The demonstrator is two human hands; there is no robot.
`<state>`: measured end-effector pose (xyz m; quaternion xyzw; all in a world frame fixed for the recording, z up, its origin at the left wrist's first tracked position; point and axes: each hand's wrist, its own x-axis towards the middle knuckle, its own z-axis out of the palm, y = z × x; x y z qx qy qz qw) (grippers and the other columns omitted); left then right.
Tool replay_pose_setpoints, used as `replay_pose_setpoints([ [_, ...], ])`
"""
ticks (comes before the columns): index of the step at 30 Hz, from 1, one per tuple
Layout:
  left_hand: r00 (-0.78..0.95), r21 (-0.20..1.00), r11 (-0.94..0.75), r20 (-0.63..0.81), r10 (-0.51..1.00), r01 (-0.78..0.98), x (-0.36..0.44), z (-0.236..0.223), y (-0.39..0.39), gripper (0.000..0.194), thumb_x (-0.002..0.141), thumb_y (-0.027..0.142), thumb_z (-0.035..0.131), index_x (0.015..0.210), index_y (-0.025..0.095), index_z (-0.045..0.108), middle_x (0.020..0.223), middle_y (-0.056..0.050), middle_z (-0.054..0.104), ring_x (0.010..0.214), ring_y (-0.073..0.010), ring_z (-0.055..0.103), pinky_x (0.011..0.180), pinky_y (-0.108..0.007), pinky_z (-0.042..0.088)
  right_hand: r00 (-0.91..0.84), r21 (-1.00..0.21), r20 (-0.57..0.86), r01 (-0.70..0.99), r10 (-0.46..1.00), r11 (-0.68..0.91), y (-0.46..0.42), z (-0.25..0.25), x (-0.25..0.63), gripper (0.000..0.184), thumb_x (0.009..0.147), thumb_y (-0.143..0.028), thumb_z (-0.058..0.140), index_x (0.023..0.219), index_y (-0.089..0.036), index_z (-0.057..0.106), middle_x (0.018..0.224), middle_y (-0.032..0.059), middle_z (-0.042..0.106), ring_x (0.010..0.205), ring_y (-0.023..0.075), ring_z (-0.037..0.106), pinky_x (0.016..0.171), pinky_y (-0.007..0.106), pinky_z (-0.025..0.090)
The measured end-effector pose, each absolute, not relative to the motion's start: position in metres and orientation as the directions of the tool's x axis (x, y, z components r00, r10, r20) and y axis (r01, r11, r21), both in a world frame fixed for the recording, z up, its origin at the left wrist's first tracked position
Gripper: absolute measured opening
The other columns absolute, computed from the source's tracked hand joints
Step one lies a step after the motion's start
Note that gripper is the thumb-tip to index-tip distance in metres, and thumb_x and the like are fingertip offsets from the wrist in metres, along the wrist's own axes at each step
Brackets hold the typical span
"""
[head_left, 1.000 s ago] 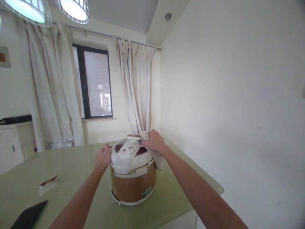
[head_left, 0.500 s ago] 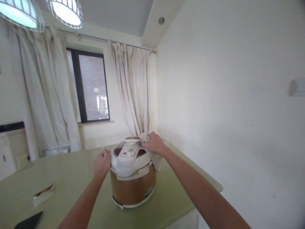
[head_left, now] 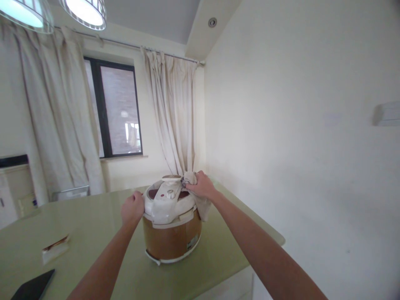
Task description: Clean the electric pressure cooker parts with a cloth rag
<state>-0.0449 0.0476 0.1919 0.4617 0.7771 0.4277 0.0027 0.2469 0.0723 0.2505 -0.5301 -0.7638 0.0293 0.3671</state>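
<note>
A round, lidded white-and-brown cooker (head_left: 171, 239), lower centre, near the right edge of a glossy green tabletop (head_left: 93, 225). Right hand (head_left: 201, 185) clutches beige cloth (head_left: 203, 209) against it; left hand (head_left: 133, 206) touches it, grip unclear.

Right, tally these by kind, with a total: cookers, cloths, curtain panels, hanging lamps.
Cookers: 1, the cooker with the left hand at its side
Cloths: 1, the cloth in the right hand
Curtain panels: 2, left panel and right panel
Hanging lamps: 2, left lamp and right lamp
Total: 6
</note>
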Motion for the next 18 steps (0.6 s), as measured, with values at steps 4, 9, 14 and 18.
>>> replay_pose_setpoints([
  [4, -0.595, 0.696, 0.236, 0.331, 0.733, 0.678, -0.044, 0.194, 0.046, 0.059, 0.102, 0.038, 0.028, 0.108, 0.011, 0.080, 0.113, -0.025, 0.079, 0.102, -0.0374, 0.075, 0.087, -0.045, 0.057, -0.341, -0.265, 0.614, 0.761, 0.712, 0.592, 0.028, 0.243, 0.241, 0.036, 0.079, -0.052, 0.080, 0.103, -0.024, 0.078, 0.117, 0.0091, 0.063, 0.108, 0.0282, 0.062, 0.096, 0.041, 0.051],
  [9, -0.586, 0.714, 0.228, 0.303, 0.751, 0.662, -0.043, 0.198, 0.044, 0.060, 0.102, 0.038, 0.028, 0.112, 0.010, 0.080, 0.117, -0.025, 0.078, 0.106, -0.0384, 0.074, 0.089, -0.045, 0.056, -0.443, -0.107, 0.744, 0.661, 0.501, 0.743, -0.018, 0.203, 0.242, 0.053, 0.068, -0.056, 0.087, 0.112, -0.028, 0.077, 0.130, 0.0110, 0.057, 0.120, 0.0339, 0.053, 0.104, 0.049, 0.046],
  [14, -0.579, 0.715, 0.227, 0.294, 0.761, 0.661, -0.042, 0.201, 0.041, 0.059, 0.100, 0.035, 0.029, 0.114, 0.009, 0.080, 0.122, -0.025, 0.077, 0.109, -0.0399, 0.073, 0.092, -0.047, 0.055, -0.546, 0.066, 0.770, 0.584, 0.331, 0.809, -0.030, 0.162, 0.248, 0.062, 0.066, -0.058, 0.085, 0.120, -0.030, 0.073, 0.141, 0.0114, 0.055, 0.119, 0.0358, 0.053, 0.102, 0.053, 0.044],
  [18, -0.571, 0.707, 0.227, 0.295, 0.766, 0.670, -0.041, 0.203, 0.040, 0.060, 0.100, 0.035, 0.028, 0.113, 0.009, 0.080, 0.120, -0.026, 0.077, 0.107, -0.0401, 0.074, 0.091, -0.047, 0.056, -0.456, -0.052, 0.782, 0.632, 0.425, 0.773, -0.016, 0.187, 0.246, 0.060, 0.071, -0.058, 0.084, 0.123, -0.029, 0.074, 0.136, 0.0117, 0.057, 0.121, 0.0340, 0.055, 0.105, 0.050, 0.045],
])
